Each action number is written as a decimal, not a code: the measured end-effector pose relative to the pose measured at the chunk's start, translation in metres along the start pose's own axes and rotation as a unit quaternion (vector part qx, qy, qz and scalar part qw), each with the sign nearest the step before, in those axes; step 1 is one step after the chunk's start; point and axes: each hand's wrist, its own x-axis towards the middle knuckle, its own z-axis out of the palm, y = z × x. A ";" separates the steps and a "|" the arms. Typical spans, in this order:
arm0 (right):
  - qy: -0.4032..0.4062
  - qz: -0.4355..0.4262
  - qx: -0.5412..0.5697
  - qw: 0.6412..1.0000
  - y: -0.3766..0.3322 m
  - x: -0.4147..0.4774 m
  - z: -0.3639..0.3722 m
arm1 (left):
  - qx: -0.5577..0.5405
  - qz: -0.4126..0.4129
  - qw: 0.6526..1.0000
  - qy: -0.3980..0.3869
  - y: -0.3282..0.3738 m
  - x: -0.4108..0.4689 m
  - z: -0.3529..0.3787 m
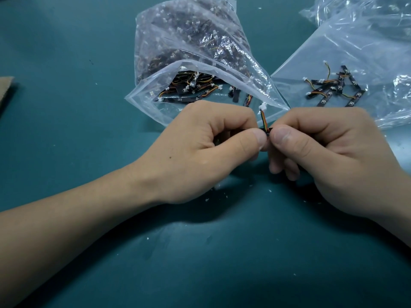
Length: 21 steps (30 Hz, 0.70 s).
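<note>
My left hand (204,147) and my right hand (329,156) meet over the green mat, both pinching one small black strip board (265,131) between thumb and forefinger. Most of the board is hidden by my fingers. Its short coloured wire (264,120) rises from between my thumbs and ends in a white connector (262,106). Just behind my hands lies an open clear plastic bag (191,63) packed with many of the same black boards and wires.
A flat clear bag (347,52) at the right carries a small pile of several boards with wires (335,87). A piece of cardboard (5,90) sticks in at the left edge. Small white crumbs dot the green mat (89,152).
</note>
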 end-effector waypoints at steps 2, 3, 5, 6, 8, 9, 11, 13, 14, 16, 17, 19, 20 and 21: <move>0.003 -0.001 -0.003 1.000 0.001 -0.001 -0.001 | 0.012 0.001 1.000 -0.002 0.000 0.000 0.000; 0.003 0.002 -0.004 1.000 0.001 -0.001 -0.001 | 0.018 0.000 1.000 -0.002 0.000 0.000 0.001; 0.002 0.012 0.004 1.000 0.001 -0.001 -0.001 | 0.021 -0.001 1.000 0.001 0.000 0.001 0.001; -0.001 0.018 0.012 1.000 0.001 -0.001 -0.001 | 0.019 0.000 1.000 0.004 -0.001 0.000 0.001; -0.010 0.026 0.023 0.999 0.001 -0.001 -0.001 | 0.013 0.001 1.000 0.010 -0.001 0.000 0.001; -0.012 0.026 0.022 0.999 0.001 0.000 -0.001 | 0.010 0.001 1.000 0.012 0.000 0.000 0.001; -0.008 0.026 0.015 1.000 0.001 -0.001 -0.001 | 0.009 0.000 1.000 0.008 0.000 0.000 0.001; 0.000 0.028 0.008 1.000 0.002 -0.001 -0.002 | 0.015 0.000 1.000 0.002 0.000 0.001 0.001; 0.002 0.027 0.006 1.000 0.002 -0.001 -0.002 | 0.016 -0.001 1.000 0.002 0.000 0.001 0.001; 0.004 0.022 0.003 1.000 0.002 -0.001 -0.001 | 0.009 0.000 1.000 0.004 0.001 0.001 0.000; 0.005 0.019 0.004 1.000 0.002 -0.001 -0.001 | 0.002 0.003 1.000 0.005 0.001 0.000 0.000; 0.006 0.017 0.009 1.000 0.002 0.000 0.000 | -0.005 0.008 1.000 0.004 0.001 0.000 -0.001; 0.006 0.017 0.011 1.000 0.002 0.000 -0.001 | 0.000 0.008 1.000 0.003 0.001 -0.001 -0.001; 0.005 0.017 0.011 1.000 0.002 0.000 -0.001 | 0.009 0.007 1.000 0.003 0.001 -0.001 -0.001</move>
